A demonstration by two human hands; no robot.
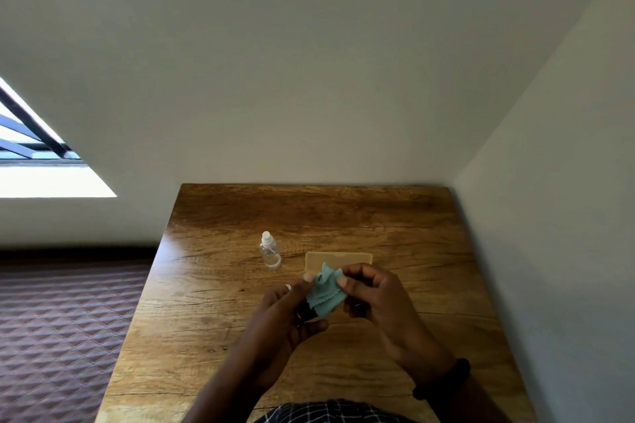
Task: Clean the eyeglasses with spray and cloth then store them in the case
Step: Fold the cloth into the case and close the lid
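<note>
Holds left hand (285, 314) and right hand (379, 302) close together, fingers curled, above the near half of a brown wood-grain table (220, 319). Pinches a crumpled pale teal cleaning cloth (326, 292) between right thumb and fingertips. Grips from the other side with the left, a silver ring (288, 287) on one finger. Keeps the eyeglasses (303, 311) almost wholly under the cloth, with only a dark bit showing between the left fingers, too little to tell frame from lens. Wears a black band (443, 378) on the right wrist.

Just beyond the hands, flat on the table: a tan rectangular case (338, 257), its near edge hidden behind cloth and fingers; cannot tell whether open or closed. Left of the case, near but apart: a small clear plastic spray bottle (270, 252), upright, white nozzle on top.

Further out: a dark checked garment (326, 412) at the bottom edge, a maroon quilted surface (62, 319) left of the table, plain pale walls (309, 79) behind and to the right, a bright barred window (34, 154) at far left
</note>
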